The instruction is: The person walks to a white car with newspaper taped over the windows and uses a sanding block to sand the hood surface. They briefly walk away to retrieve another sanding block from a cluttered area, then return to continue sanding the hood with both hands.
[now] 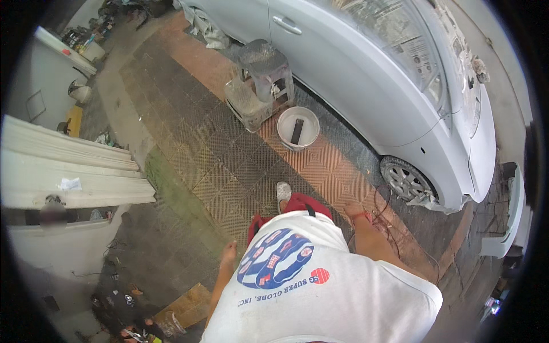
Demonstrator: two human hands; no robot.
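Note:
My left hand (229, 249) hangs low beside my left leg, its fingers loosely apart and nothing visible in them. My right hand (354, 210) is out past my right hip, over the matted floor. Its fingers look loosely extended, and I make out nothing in them. A thin dark red hose (380, 208) lies in loops on the floor next to this hand, near the car's wheel (407, 178). Ahead of me stands a white bucket (309, 123) with a dark oblong block (297, 131) inside. Neither hand touches the bucket.
Beside the bucket is a dusty step stool (251, 106) with a container on it. A pale grey car (366, 86), its windows papered over, fills the right side. A detached bumper (512, 220) stands at far right. White curtains (68, 166) hang at left; clutter (134, 308) lies lower left.

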